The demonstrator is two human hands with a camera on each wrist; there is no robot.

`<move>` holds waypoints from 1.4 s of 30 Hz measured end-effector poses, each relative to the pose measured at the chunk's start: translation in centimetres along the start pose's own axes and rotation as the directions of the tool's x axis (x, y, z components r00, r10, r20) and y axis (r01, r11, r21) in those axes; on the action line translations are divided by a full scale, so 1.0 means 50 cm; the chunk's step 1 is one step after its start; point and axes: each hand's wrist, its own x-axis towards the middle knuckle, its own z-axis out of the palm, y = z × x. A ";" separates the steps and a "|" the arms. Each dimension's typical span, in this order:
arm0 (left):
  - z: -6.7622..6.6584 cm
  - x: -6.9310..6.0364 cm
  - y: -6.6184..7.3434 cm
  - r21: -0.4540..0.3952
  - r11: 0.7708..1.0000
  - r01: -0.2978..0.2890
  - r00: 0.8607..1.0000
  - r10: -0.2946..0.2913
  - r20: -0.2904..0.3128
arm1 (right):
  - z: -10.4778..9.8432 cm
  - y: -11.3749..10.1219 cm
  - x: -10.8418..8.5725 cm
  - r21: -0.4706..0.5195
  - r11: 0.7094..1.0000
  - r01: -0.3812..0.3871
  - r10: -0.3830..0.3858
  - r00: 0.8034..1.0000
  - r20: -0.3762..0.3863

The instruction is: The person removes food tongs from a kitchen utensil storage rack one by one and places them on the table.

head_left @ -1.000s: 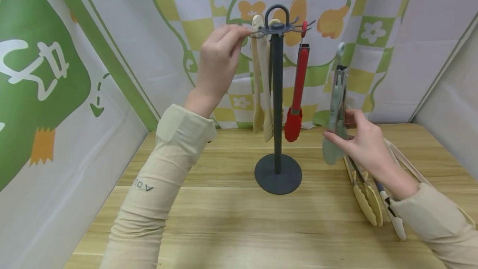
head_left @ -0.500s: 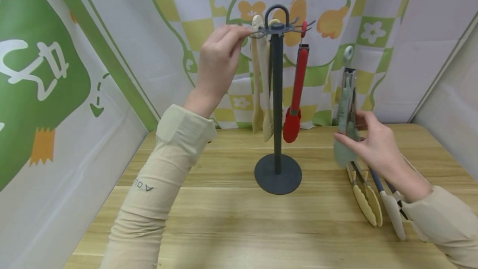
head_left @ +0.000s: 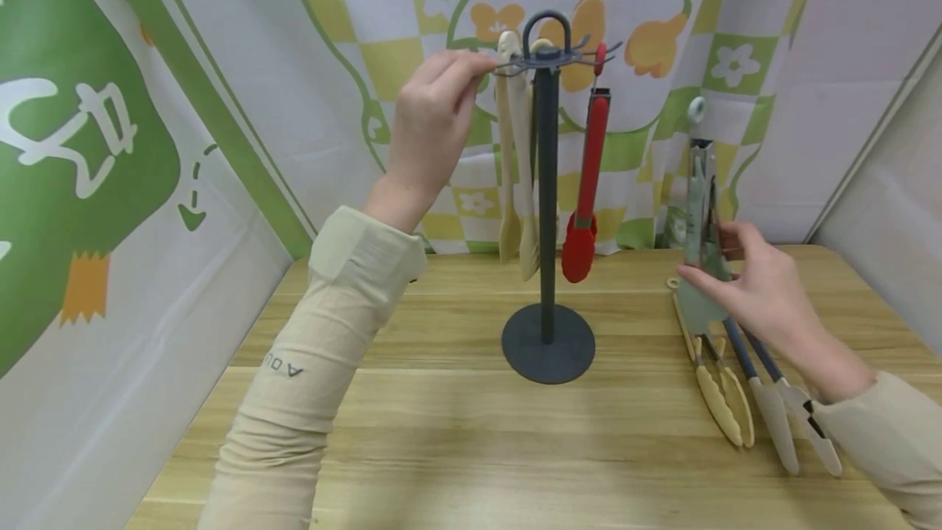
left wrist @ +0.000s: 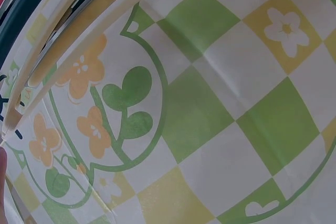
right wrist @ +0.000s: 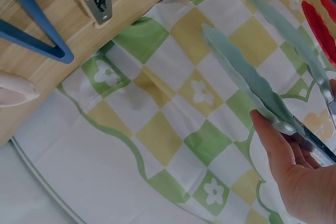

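My left hand (head_left: 434,117) pinches the tip of a hook at the top of a dark grey hanging rack (head_left: 547,211). Pale green tongs (head_left: 697,211) are in my right hand (head_left: 769,293), held upright to the right of the rack with their ring at the top. The right wrist view shows the two green heads of these tongs (right wrist: 247,77) spread apart. Red tongs (head_left: 587,170) hang from a right-hand hook, apart from both hands. On the rack's left side hang cream-coloured utensils (head_left: 521,154), partly behind the pole.
Yellow-headed tongs (head_left: 724,399) lie on the wooden table (head_left: 441,448) below my right hand. Beside them are blue-handled tongs (head_left: 773,415) with pale heads, partly hidden by my right arm. A patterned cloth (head_left: 478,203) hangs behind the rack.
My right hand has moved right and slightly down with the green tongs, farther from the rack. More of the blue-handled tongs shows. The left hand stays on the hook.
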 end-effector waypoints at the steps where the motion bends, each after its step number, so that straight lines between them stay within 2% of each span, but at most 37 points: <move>1: 0.000 0.000 0.000 0.000 1.000 0.001 1.000 -0.001 0.001 | -0.001 0.002 0.000 -0.002 1.000 -0.005 0.005 1.000 0.000; 9: -0.001 0.000 -0.001 -0.002 1.000 0.002 1.000 -0.002 0.003 | -0.013 0.019 -0.002 -0.029 1.000 0.006 -0.006 1.000 0.001; 22: 0.000 -0.001 -0.002 0.001 1.000 -0.004 1.000 0.004 0.004 | -0.036 0.045 -0.009 -0.056 0.997 -0.053 0.054 0.998 0.026; 28: 0.000 -0.001 -0.001 0.001 1.000 -0.009 1.000 0.009 0.000 | -0.045 0.058 -0.009 -0.099 0.992 -0.084 0.089 0.995 0.042; 33: -0.001 0.000 -0.001 -0.003 1.000 -0.003 1.000 0.003 0.004 | -0.053 0.067 -0.011 -0.133 0.987 -0.092 0.099 0.994 0.043; 42: -0.001 0.000 -0.001 0.004 1.000 0.000 1.000 0.000 0.010 | -0.070 0.088 -0.013 -0.134 0.985 -0.108 0.116 0.992 0.052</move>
